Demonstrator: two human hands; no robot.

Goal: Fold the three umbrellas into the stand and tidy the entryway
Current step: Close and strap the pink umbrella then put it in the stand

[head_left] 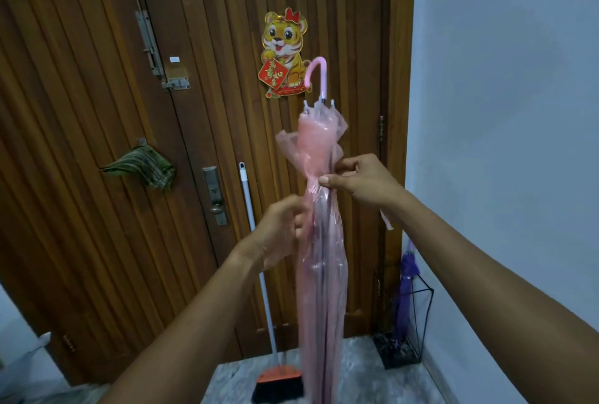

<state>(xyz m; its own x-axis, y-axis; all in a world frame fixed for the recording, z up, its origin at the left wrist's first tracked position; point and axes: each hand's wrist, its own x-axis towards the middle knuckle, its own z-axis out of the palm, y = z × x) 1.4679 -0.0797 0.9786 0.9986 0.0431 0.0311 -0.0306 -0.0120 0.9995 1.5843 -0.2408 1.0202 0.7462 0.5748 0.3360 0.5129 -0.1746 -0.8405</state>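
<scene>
A folded pink see-through umbrella (321,257) stands upright in front of me, its curved pink handle at the top. My right hand (359,183) pinches the gathered canopy about a third of the way down. Lower on the left side, my left hand (278,232) grips the canopy folds. A pink strap end hangs behind my right wrist. A black wire umbrella stand (424,313) sits in the corner at the right, and a folded purple umbrella (406,287) stands in it.
A brown slatted wooden door (97,112) fills the background with a tiger sticker (285,53), a bolt and a lever lock. A green cloth (142,167) hangs on the door. A broom (275,377) with an orange head leans against it. White wall to the right.
</scene>
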